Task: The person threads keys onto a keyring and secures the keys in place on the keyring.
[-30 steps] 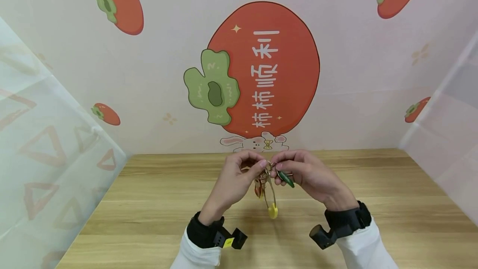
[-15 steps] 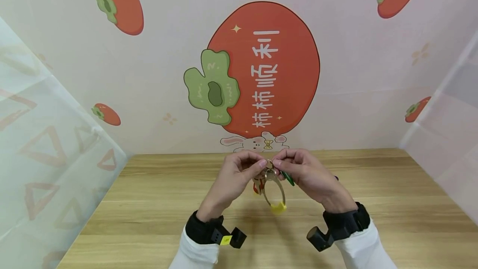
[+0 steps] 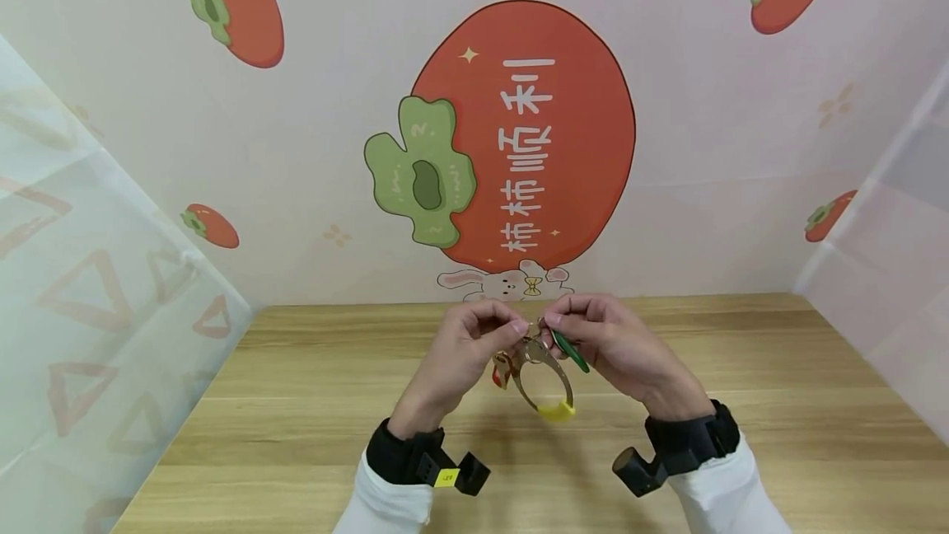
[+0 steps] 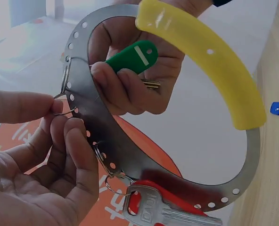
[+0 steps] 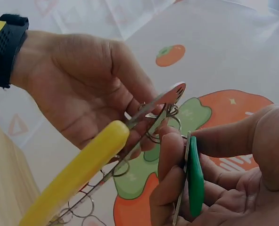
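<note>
A large metal key ring [image 4: 99, 117] with a row of holes and a yellow grip [image 4: 205, 56] hangs below both hands in the head view. My left hand [image 3: 463, 353] pinches a small wire ring threaded through one of its holes. Beside it, my right hand [image 3: 615, 353] holds a key with a green key tag [image 4: 130, 56]; the fingers hide much of that key. From the band's lower side hang a silver key [image 4: 149, 209] and a red tag [image 4: 165, 188]. More small split rings [image 5: 120, 168] sit along the band in the right wrist view.
A wooden table [image 3: 311, 419] lies under the hands. Behind it stands a pale backdrop [image 3: 689, 213] with printed persimmons. At the left wrist view's right edge, a blue key tag [image 4: 276, 108] lies on the wood.
The large key ring has turned from nearly edge-on to show its round opening, and its yellow grip has swung right. The red tag has shifted slightly left. Both hands stay nearly in place.
</note>
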A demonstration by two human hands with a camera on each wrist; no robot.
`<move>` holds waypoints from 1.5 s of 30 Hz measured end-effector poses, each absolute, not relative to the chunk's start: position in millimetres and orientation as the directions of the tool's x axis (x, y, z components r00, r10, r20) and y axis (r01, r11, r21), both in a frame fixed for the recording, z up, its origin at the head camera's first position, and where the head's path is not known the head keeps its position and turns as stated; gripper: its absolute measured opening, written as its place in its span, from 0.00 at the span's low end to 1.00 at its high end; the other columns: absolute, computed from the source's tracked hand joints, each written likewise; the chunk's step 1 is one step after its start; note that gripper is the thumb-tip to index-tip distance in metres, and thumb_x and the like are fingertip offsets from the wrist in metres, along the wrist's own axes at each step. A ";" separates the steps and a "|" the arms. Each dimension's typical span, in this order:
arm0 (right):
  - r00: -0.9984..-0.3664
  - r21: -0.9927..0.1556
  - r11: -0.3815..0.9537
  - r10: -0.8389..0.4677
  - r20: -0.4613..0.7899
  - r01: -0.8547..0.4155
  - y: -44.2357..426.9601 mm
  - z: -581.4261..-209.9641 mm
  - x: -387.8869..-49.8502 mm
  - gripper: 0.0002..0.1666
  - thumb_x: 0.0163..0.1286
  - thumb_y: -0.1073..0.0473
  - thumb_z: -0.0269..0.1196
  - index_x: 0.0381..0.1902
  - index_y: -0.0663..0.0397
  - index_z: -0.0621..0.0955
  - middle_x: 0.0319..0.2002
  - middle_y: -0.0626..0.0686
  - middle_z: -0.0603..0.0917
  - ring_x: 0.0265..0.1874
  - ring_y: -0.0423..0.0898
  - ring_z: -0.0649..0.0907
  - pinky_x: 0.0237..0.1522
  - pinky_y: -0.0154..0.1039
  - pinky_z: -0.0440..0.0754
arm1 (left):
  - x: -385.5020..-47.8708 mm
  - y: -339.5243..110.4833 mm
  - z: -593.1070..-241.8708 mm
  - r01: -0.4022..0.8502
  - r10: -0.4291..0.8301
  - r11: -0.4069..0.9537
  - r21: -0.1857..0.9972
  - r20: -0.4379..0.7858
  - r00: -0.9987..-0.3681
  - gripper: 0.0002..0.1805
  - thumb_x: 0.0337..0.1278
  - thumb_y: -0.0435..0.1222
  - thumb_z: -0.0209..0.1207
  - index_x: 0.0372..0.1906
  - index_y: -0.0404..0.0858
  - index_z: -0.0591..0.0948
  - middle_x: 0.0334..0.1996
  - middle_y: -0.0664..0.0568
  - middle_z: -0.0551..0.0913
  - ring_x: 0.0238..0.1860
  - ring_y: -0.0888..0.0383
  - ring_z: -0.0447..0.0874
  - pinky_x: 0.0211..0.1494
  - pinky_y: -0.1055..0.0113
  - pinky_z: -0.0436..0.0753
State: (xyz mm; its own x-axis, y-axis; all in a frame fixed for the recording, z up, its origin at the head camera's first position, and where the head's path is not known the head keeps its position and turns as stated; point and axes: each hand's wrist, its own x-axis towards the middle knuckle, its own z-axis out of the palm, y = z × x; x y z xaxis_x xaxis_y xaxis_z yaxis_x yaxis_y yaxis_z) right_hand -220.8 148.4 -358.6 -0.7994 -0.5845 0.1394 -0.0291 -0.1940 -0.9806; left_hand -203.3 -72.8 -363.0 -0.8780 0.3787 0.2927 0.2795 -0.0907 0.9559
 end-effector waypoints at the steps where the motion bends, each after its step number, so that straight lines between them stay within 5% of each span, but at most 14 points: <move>1: -0.801 -0.984 -0.174 -0.584 0.133 -0.036 148.9 -358.6 -220.8 0.08 0.79 0.64 0.55 0.41 0.63 0.80 0.33 0.51 0.82 0.31 0.42 0.82 0.36 0.32 0.80 | -203.1 -72.4 -362.9 0.298 0.387 -0.085 0.951 0.307 -0.869 0.09 0.70 0.29 0.58 0.40 0.22 0.81 0.33 0.48 0.81 0.32 0.51 0.81 0.40 0.64 0.83; 8: -0.814 -0.993 -0.089 -0.570 0.113 -0.075 152.0 -358.6 -220.7 0.08 0.77 0.63 0.57 0.38 0.61 0.80 0.31 0.49 0.80 0.31 0.43 0.78 0.36 0.34 0.79 | -201.7 -71.4 -361.9 0.356 0.397 -0.038 0.934 0.342 -0.852 0.07 0.69 0.28 0.58 0.39 0.25 0.82 0.34 0.41 0.81 0.34 0.48 0.81 0.43 0.63 0.83; 20: -0.833 -0.985 -0.148 -0.533 0.151 -0.084 149.9 -356.9 -218.6 0.08 0.77 0.64 0.57 0.40 0.62 0.81 0.32 0.50 0.81 0.29 0.40 0.78 0.35 0.32 0.80 | -196.4 -65.9 -360.5 0.527 0.394 0.145 0.838 0.440 -0.807 0.04 0.69 0.29 0.59 0.38 0.33 0.83 0.32 0.48 0.82 0.30 0.46 0.82 0.36 0.65 0.84; 29: -0.860 -0.983 -0.054 -0.476 0.182 -0.178 147.7 -356.6 -216.6 0.10 0.76 0.65 0.58 0.42 0.72 0.79 0.31 0.50 0.82 0.29 0.42 0.78 0.35 0.33 0.80 | -188.6 -57.7 -359.5 0.587 0.358 0.298 0.753 0.482 -0.800 0.04 0.67 0.29 0.60 0.36 0.37 0.83 0.33 0.55 0.81 0.34 0.61 0.80 0.40 0.66 0.84; 37: -0.861 -0.968 -0.137 -0.444 0.249 -0.209 148.8 -356.9 -216.8 0.09 0.77 0.66 0.57 0.43 0.70 0.81 0.32 0.50 0.83 0.29 0.41 0.79 0.34 0.31 0.80 | -191.5 -57.5 -360.5 0.515 0.358 0.193 0.835 0.429 -0.830 0.06 0.71 0.33 0.59 0.42 0.34 0.84 0.36 0.50 0.82 0.35 0.52 0.81 0.39 0.65 0.84; 45: -0.874 -0.953 -0.284 -0.431 0.227 -0.107 149.6 -355.7 -217.3 0.09 0.78 0.64 0.57 0.41 0.61 0.83 0.31 0.48 0.79 0.28 0.40 0.75 0.31 0.29 0.76 | -200.9 -60.3 -364.4 0.339 0.414 -0.083 0.937 0.341 -0.844 0.10 0.75 0.32 0.55 0.47 0.27 0.82 0.36 0.36 0.81 0.38 0.41 0.80 0.42 0.57 0.86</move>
